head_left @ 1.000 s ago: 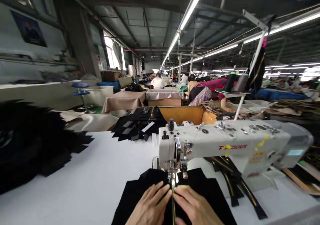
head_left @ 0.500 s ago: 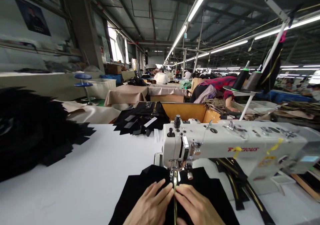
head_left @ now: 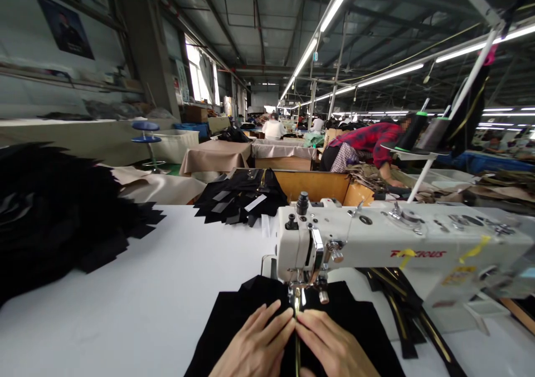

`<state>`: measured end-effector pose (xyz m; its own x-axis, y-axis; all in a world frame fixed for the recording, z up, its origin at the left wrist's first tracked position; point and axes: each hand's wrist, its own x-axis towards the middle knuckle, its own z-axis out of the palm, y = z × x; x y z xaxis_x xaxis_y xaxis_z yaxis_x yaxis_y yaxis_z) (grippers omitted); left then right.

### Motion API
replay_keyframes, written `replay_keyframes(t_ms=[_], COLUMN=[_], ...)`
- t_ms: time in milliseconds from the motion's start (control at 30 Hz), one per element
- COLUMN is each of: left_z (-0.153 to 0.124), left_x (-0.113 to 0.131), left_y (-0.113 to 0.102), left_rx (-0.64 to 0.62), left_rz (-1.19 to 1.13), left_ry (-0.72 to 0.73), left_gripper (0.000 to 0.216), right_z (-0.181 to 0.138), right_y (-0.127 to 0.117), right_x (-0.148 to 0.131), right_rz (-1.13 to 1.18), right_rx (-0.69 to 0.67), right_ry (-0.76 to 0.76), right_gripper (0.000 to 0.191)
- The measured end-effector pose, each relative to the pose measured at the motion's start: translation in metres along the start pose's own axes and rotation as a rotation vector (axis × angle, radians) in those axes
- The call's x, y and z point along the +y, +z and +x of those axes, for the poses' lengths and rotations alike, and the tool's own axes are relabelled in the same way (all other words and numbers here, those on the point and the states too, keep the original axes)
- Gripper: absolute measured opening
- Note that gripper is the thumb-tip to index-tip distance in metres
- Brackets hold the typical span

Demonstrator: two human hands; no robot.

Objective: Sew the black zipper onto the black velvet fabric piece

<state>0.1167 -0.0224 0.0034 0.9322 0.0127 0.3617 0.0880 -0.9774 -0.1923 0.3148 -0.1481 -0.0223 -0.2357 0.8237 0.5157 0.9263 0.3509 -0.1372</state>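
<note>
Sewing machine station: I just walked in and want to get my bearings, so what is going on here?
A person sits at a white sewing machine on a white table. Their left hand and right hand lie flat on black fabric, fingertips close together on either side of a gold zipper strip running under the presser foot. A heap of black cut pieces lies at the left, and more zippers lie under the machine arm. Another person in a red plaid shirt bends over behind.

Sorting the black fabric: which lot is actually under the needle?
The flat black piece beneath both hands; the left heap and far stack lie untouched.
</note>
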Motion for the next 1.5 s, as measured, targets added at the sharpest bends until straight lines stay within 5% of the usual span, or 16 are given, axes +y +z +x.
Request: replay_keyframes(t_ms=[400,833,1200,1500], left_z=[0.0,-0.001,0.003,0.012], left_x=[0.002,0.003,-0.001,-0.006], left_y=[-0.012,0.005,-0.001,-0.01], left_rx=[0.017,0.059,0.012,0.014], left_rz=[-0.054,0.033,-0.1,-0.195], left_ry=[-0.034,-0.026,-0.149,-0.16], left_gripper=[0.062,0.064,0.052,0.05], right_z=[0.001,0.002,0.025,0.023], right_y=[0.001,-0.005,-0.018,-0.011], right_x=[0.002,-0.003,-0.003,0.0], right_rz=[-0.023,-0.009,0.134,0.051], right_rx=[0.037,0.035,-0.268,-0.23], right_ry=[-0.039,0.005,0.204,0.202], right_gripper=[0.059,0.046,0.053,0.052])
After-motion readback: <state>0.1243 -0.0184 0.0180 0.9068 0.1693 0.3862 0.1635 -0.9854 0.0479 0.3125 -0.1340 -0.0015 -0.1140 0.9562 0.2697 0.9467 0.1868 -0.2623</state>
